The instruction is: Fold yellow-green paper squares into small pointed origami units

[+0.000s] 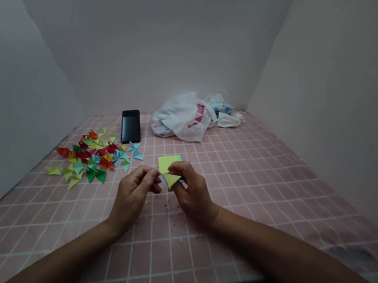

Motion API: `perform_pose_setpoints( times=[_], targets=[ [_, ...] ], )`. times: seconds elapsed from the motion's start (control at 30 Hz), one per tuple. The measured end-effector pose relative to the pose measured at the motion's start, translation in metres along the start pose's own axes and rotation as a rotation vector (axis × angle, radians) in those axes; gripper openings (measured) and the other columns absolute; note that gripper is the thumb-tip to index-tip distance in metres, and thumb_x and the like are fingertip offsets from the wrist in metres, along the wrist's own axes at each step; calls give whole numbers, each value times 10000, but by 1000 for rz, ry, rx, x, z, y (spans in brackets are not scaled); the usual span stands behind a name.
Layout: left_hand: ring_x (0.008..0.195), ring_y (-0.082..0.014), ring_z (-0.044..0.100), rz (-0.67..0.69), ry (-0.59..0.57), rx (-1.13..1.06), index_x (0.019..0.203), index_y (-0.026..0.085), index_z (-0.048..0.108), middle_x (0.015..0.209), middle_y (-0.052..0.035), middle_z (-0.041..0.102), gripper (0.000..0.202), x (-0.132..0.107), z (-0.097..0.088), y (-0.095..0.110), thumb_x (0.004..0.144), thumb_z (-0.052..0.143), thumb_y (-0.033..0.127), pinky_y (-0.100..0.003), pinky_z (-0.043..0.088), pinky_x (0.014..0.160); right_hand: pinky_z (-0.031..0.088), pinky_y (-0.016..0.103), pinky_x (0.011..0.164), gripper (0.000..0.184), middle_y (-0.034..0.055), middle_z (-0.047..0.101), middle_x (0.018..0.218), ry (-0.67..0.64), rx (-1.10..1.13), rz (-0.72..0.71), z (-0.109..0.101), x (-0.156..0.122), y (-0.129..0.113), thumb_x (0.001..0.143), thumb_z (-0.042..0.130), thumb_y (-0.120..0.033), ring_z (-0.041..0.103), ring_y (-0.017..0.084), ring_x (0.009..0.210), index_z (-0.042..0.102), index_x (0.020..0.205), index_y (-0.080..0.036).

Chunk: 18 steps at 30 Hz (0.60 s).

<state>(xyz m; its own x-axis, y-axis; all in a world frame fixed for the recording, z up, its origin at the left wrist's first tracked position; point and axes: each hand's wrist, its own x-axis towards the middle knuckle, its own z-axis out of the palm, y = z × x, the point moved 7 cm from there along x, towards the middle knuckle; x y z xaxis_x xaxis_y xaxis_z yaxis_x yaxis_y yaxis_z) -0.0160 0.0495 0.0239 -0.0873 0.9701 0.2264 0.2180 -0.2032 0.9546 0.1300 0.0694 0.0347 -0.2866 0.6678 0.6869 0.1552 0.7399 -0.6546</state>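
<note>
A small folded piece of yellow paper [171,180], triangular in outline, is gripped between the thumb and fingers of my right hand [196,196]. My left hand [135,193] is closed in a pinch at the left point of this paper; whether it grips that point is too small to tell. Just beyond my fingers lies a stack of square paper sheets [168,161], yellow-green on top, with a bluish edge showing. Part of the stack is hidden by my right hand. To the left spreads a pile of folded paper pieces [95,152] in red, orange, yellow, green and blue.
A black phone [131,126] lies behind the paper pile. Near the back wall sits a crumpled white plastic bag [184,114] with red print, and a blue-and-white package [222,106] beside it. Pale walls border the pink checked cloth [240,179] at the left, back and right.
</note>
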Motion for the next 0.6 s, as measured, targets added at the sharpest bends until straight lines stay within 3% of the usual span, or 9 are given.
perform_pose_setpoints(
  times=[0.1,0.23,0.5,0.6],
  targets=[
    [614,-150,667,-171,-68,-138,776,153,691,694,-25,675,338,1,5,-11,896,620,460,-274,584,618,503,313,733,185,54,663,924,-89,-87,-139,6,0,-7,937,443,-134,637,180,826,519,1080,-226],
    [599,-149,665,-275,-71,-239,733,153,719,664,-35,689,341,0,7,-18,842,679,474,-269,584,607,482,323,683,187,56,638,819,-179,-210,-247,12,1,-7,980,402,-176,591,193,743,552,1086,-209],
    [660,-141,659,-242,-82,-230,782,165,747,731,-32,706,221,2,6,-16,802,716,383,-275,577,661,482,329,702,211,68,630,854,-249,-226,-208,16,0,1,998,387,-214,586,201,771,567,1106,-209],
    [658,-134,648,-251,-97,-243,774,164,743,733,-28,703,207,1,8,-16,795,723,369,-270,566,666,484,335,703,202,82,641,871,-209,-226,-244,14,0,-4,1003,390,-212,594,209,785,555,1119,-201]
  ],
)
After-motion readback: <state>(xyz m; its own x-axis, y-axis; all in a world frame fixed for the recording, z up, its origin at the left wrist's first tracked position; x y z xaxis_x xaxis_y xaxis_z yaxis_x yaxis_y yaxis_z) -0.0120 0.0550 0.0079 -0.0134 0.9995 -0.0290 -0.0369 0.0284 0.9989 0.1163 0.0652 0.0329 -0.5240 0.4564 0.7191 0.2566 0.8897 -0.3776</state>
